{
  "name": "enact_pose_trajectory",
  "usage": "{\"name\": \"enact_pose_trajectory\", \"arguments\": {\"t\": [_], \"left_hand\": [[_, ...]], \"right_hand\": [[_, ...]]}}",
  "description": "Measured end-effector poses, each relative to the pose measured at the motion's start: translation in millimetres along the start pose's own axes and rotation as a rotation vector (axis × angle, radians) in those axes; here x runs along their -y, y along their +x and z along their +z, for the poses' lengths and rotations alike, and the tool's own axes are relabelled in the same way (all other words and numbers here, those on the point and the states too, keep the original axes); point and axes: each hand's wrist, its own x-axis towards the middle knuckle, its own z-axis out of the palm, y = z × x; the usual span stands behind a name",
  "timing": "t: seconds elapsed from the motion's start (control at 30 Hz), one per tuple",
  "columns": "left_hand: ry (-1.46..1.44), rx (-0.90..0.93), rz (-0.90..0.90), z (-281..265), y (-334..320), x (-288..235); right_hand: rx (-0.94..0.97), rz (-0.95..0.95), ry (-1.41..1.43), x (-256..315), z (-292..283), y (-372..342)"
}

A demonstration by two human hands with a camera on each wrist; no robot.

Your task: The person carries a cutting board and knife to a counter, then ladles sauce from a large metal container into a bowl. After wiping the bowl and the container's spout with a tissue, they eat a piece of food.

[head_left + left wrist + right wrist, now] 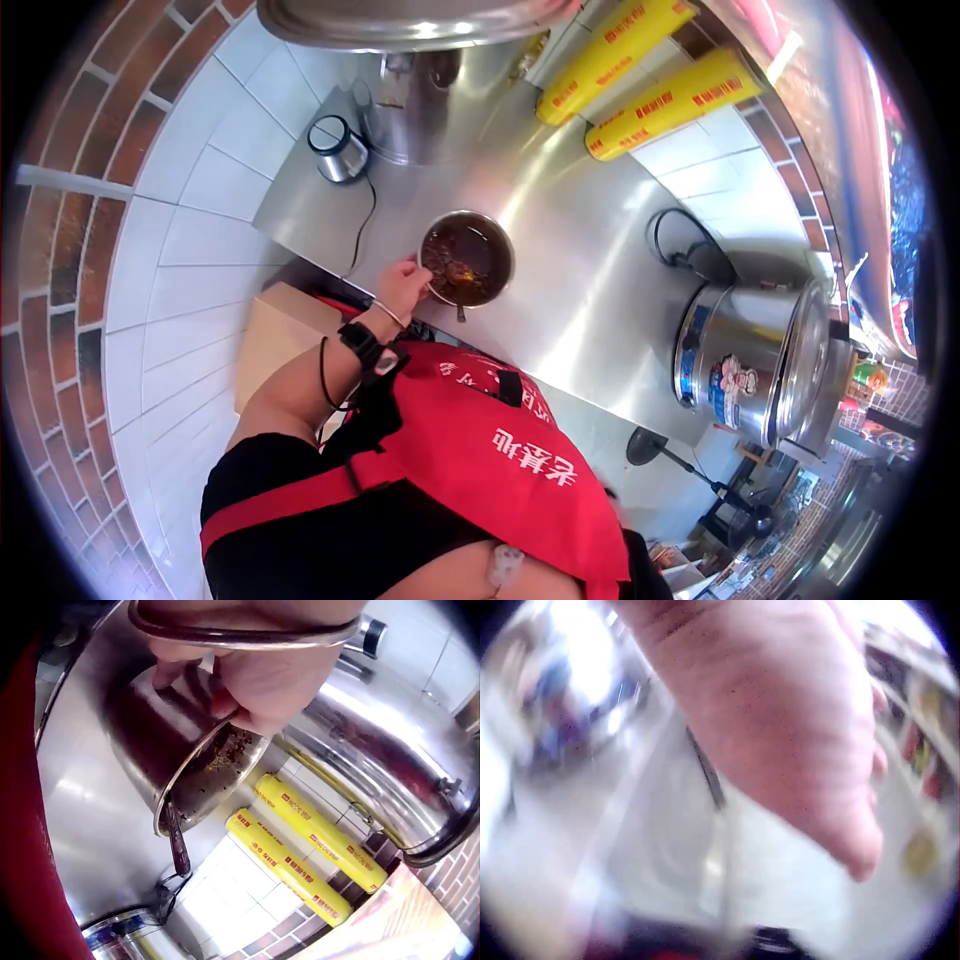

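Note:
A metal pot [440,228] of dark liquid with reddish bits stands near the counter's edge, a spoon handle [461,313] sticking out over its rim. My left hand [402,286] pinches the pot's near left rim. In the left wrist view, that hand [262,675] has its thumb at the rim and other fingers against the outside wall of the pot [161,724]; the spoon [177,840] leans over the rim. My right hand [780,727], blurred in the right wrist view, hangs with fingers loose and nothing visible in it. The head view does not show it.
Behind the pot are a small silver-and-black appliance [338,150] with a cord, a tall metal container [405,115] and two yellow rolls [670,105]. A large lidded pot [745,360] stands at right. A cardboard box [285,340] sits below the counter's left edge.

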Motion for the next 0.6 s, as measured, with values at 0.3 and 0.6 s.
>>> {"name": "enact_pose_trajectory", "arguments": {"t": [0.3,0.6], "left_hand": [[0.197,0.430,0.009,14.4,72.8,-13.6],[0.353,0.467,-0.098,-10.6,75.1,-73.8]], "right_hand": [[-0.377,0.083,-0.059,190.4,-17.8,-27.5],[-0.718,-0.770,0.110,528.9,-177.2,-32.7]]}}
